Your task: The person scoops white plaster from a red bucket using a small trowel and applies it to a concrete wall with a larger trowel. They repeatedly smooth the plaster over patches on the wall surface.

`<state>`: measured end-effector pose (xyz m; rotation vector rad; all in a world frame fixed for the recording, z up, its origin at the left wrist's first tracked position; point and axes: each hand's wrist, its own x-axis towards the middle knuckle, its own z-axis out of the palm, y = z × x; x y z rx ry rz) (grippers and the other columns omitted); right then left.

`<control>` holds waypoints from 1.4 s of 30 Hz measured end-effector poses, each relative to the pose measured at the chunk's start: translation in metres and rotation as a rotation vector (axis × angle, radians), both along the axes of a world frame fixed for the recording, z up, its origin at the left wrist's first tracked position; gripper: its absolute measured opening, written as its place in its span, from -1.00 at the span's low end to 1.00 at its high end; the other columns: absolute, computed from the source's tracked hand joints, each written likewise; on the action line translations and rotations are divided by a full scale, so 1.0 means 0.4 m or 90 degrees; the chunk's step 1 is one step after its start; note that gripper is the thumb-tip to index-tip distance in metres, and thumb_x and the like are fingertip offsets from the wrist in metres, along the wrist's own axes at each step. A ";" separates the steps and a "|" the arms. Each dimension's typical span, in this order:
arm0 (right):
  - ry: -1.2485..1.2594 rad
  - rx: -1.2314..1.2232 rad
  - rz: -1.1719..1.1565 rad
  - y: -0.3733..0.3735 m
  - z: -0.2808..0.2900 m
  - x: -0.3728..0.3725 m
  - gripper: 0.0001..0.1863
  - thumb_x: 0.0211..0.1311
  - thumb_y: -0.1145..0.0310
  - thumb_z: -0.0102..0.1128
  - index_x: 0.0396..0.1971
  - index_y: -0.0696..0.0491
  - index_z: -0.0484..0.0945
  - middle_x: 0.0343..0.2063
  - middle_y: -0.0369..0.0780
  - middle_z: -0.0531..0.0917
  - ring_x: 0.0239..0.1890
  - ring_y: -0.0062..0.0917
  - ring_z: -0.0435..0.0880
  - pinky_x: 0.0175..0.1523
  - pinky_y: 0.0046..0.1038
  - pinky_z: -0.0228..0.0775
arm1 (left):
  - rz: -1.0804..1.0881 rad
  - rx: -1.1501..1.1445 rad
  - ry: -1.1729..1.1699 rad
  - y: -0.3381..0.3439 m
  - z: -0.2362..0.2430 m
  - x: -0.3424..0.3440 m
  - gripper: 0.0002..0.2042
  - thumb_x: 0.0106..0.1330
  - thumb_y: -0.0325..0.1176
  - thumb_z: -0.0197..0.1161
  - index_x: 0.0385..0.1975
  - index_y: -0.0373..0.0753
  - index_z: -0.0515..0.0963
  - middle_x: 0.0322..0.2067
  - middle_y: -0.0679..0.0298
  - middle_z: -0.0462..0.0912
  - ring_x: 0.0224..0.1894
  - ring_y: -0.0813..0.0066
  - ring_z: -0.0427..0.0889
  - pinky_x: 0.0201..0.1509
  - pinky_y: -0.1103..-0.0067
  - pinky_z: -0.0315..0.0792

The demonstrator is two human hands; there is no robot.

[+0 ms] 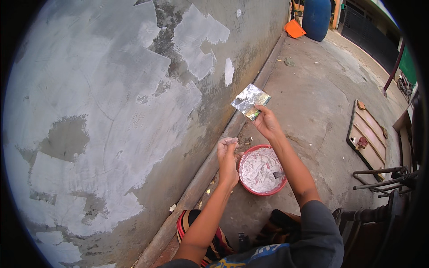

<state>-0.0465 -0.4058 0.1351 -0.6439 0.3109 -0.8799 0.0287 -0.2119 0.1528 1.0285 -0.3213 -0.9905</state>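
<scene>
My right hand (pixel 267 123) grips a flat square metal plate (pixel 248 102) by its near edge, thumb on top. A smear of white putty (pixel 245 95) lies on its shiny face. My left hand (pixel 227 160) is lower and to the left, with whitish smudges and the fingers curled together. Whether anything small is pinched in them cannot be made out. Beneath and between my arms stands a red tub (pixel 261 194) holding pinkish-white paste (pixel 258 167). A dark tool end (pixel 278 174) sticks out of the paste at the tub's right side.
To my left rises a grey wall (pixel 178 147) with pale patches of filler. A raised ledge (pixel 196 192) follows its foot. A wooden panel (pixel 371 134) and metal-legged furniture (pixel 380 172) are on the right. Far off stand an orange dustpan (pixel 295 29) and a blue barrel (pixel 316 20).
</scene>
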 end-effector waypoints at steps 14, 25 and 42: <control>-0.161 0.108 -0.160 0.153 -0.113 0.077 -0.65 0.40 0.40 -0.05 0.13 0.18 0.32 0.06 -0.13 0.56 0.11 -0.37 0.56 0.27 -0.29 0.37 | 0.049 -0.034 0.114 -0.013 0.023 0.060 -0.86 0.38 -0.32 0.07 -0.13 -0.09 0.36 -0.14 0.34 0.52 -0.15 0.59 0.46 -0.08 0.54 0.43; -0.053 0.191 -0.219 0.285 -0.300 0.002 -0.66 0.33 0.50 -0.03 0.07 0.26 0.34 0.00 -0.09 0.56 0.06 -0.34 0.58 0.22 -0.27 0.42 | 0.109 -0.091 0.116 -0.002 0.007 0.113 -0.71 0.46 -0.05 -0.06 -0.29 -0.15 0.38 -0.38 0.27 0.52 -0.23 0.46 0.50 -0.04 0.46 0.38; -0.118 0.192 -0.224 0.213 -0.273 0.075 -0.56 0.30 0.53 0.09 0.17 0.10 0.31 0.05 -0.21 0.53 0.11 -0.46 0.54 0.23 -0.34 0.39 | 0.179 0.053 -0.364 -0.075 -0.012 0.060 -0.80 0.45 -0.31 0.12 -0.38 -0.30 0.45 -0.56 0.35 0.54 -0.45 0.66 0.50 -0.22 0.65 0.37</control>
